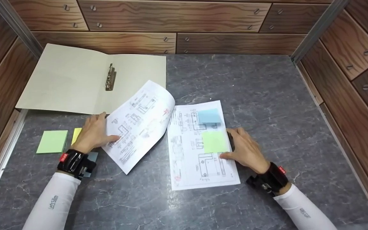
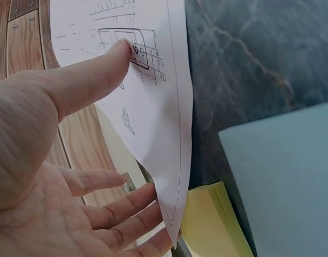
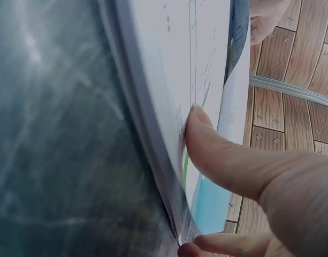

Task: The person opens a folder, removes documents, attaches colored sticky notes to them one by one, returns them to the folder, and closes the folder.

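Observation:
In the head view my left hand (image 1: 93,132) holds a loose printed drawing sheet (image 1: 139,124), which is lifted and bent. The left wrist view has its thumb (image 2: 94,80) on the printed face and the other fingers at the sheet's edge. To the right lies another drawing sheet (image 1: 180,143), bearing a blue sticky note (image 1: 209,116) and a green sticky note (image 1: 214,142). My right hand (image 1: 248,150) pinches its right edge, thumb (image 3: 222,155) on top. From the right wrist, that edge looks several sheets thick.
An open cream folder (image 1: 72,80) with a metal clip (image 1: 110,78) lies at the back left. Near the left hand are a green note pad (image 1: 52,141), a yellow pad (image 2: 214,219) and a pale blue pad (image 2: 287,176). Wood-patterned walls (image 1: 171,16) border the grey table (image 1: 254,80).

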